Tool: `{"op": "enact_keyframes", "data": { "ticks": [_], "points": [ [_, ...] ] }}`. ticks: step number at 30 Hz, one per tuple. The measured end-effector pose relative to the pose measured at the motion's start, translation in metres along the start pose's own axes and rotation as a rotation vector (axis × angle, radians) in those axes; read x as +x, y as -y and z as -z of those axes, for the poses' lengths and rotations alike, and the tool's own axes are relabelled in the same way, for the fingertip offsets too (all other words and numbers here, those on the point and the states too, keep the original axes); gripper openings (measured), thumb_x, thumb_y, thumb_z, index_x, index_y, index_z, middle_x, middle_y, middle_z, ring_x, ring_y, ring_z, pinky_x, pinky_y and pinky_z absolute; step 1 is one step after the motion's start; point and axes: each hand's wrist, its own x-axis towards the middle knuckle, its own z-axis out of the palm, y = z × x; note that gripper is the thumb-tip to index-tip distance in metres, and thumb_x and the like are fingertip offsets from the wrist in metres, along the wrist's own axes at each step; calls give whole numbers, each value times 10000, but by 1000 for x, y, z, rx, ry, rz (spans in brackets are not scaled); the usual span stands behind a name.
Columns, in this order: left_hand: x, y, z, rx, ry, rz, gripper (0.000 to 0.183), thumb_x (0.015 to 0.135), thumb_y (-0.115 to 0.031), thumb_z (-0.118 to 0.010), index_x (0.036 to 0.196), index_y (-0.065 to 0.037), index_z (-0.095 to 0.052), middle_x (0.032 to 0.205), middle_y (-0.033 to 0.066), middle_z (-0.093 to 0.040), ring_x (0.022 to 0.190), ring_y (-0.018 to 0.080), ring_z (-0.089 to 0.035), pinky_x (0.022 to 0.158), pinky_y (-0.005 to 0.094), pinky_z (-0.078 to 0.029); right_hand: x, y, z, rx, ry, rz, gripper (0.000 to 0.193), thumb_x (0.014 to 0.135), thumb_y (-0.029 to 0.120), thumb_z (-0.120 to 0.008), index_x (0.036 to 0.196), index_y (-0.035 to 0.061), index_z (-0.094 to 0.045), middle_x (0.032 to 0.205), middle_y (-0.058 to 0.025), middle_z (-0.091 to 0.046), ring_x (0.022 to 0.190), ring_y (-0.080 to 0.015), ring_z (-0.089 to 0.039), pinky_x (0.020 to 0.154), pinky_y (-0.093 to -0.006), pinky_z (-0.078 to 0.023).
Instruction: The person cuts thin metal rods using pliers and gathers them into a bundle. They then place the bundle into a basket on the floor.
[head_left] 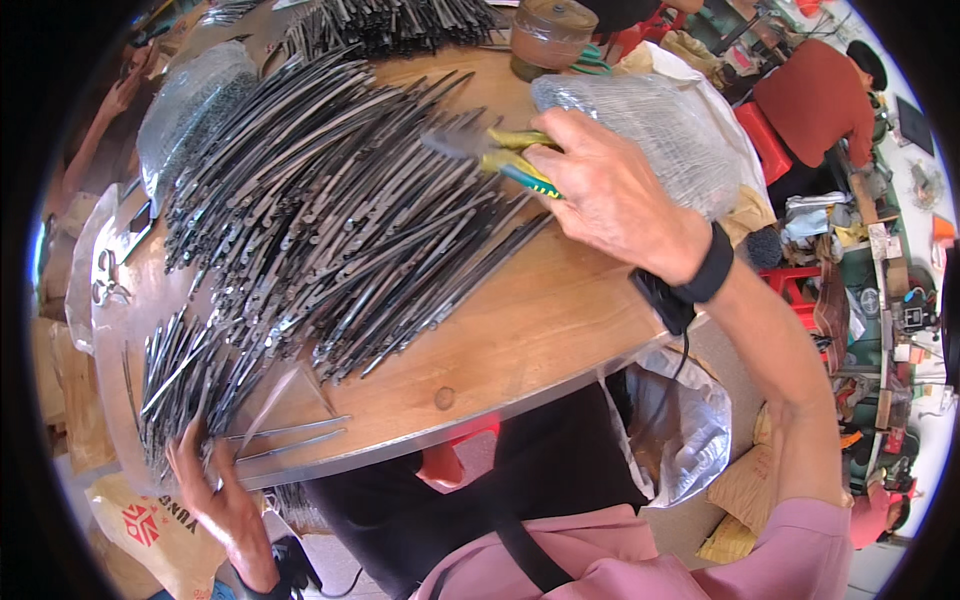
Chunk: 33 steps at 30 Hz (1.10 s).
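My right hand (610, 190) is closed around pliers (520, 165) with yellow and green handles. Their jaws are blurred, above the right side of a large pile of thin dark metal strips (300, 190). Many strips show a rounded end with a small hole. At the table's near left edge lies a smaller bundle of strips (190, 370). My left hand (225, 500) touches its near end, thumb and fingers apart. Two loose strips (295, 440) lie just right of that hand.
Behind the pile are more strips (390, 22) and a tape-wrapped round container (550, 35). Clear plastic bags of fine pieces (650, 130) flank it. Another tool (108, 280) lies at the left. The wooden table's metal edge (440, 435) curves before me. A person in a rust-coloured top (815, 100) sits far right.
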Motion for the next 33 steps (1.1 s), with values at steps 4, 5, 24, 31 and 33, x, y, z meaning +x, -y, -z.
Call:
{"op": "enact_keyframes", "data": {
  "ticks": [4,5,24,31,33],
  "points": [
    [-11,-48,6,-229,70,2,302,822,25,-623,1123,37,-601,1063,137,-618,1015,263,-590,909,370,-453,-11,1,0,-112,-39,86,216,639,-3,-663,852,8,-625,936,-119,-545,860,-297,-588,709,-388,-520],
    [-7,-73,11,-402,213,18,256,810,48,-624,1065,40,-615,1024,141,-623,965,252,-600,863,351,-468,-10,4,9,-126,-79,75,224,639,-8,-663,859,6,-626,951,-124,-556,871,-301,-597,708,-390,-525],
    [51,-151,-80,-57,221,-612,182,758,-29,-692,931,4,-644,882,118,-522,821,313,-527,714,418,-458,-136,52,52,884,-683,-1001,173,844,79,-707,985,-4,-648,1128,-125,-626,938,-169,-572,860,-325,-449],
    [55,-148,-72,-210,312,-467,117,771,-5,-676,886,-3,-652,842,120,-543,810,314,-550,710,417,-469,-149,57,63,674,-486,-905,159,842,76,-710,944,-40,-672,1069,-137,-629,907,-180,-585,789,-294,-463],
    [59,-146,-66,-224,287,-437,115,769,2,-680,880,-1,-651,839,115,-552,818,310,-559,720,416,-472,-155,59,61,986,-554,-958,189,856,98,-701,959,-52,-652,1083,-166,-621,890,-188,-581,738,-294,-467]
  ]
}}
